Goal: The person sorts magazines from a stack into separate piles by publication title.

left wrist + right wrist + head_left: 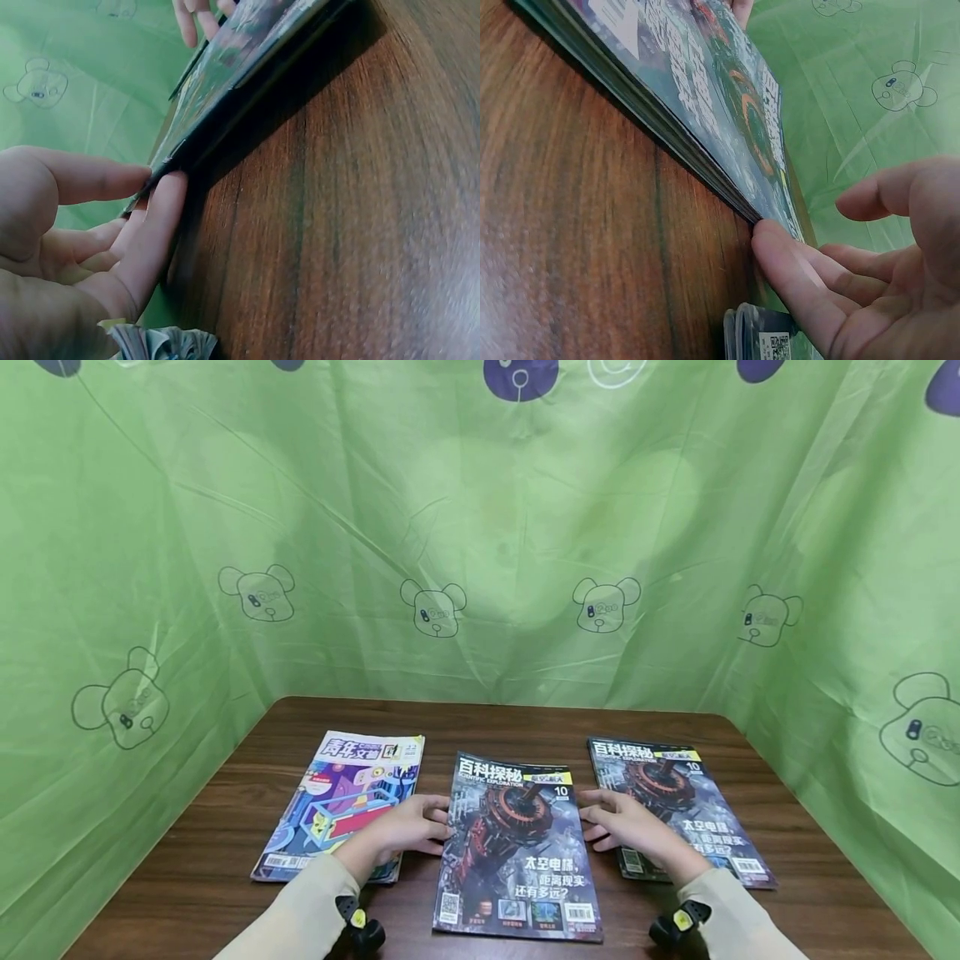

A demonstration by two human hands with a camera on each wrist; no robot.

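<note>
A dark magazine (517, 852) with a red-and-grey machine on its cover lies at the front middle of the table. In the head view my left hand (411, 827) is at its left edge, and the left wrist view shows fingertips (174, 184) touching that edge. From the other side, my right hand (626, 827) reaches toward its right edge. One fingertip (765, 232) touches the edge in the right wrist view, while another finger stands apart. Layered page edges (660, 124) show under the cover there.
To the left lies a purple-and-white magazine (330, 810), partly under my left arm. A second dark magazine (720, 810) with the same cover lies to the right, partly behind my right hand. Green cloth (510, 527) surrounds the brown wooden table (495, 722).
</note>
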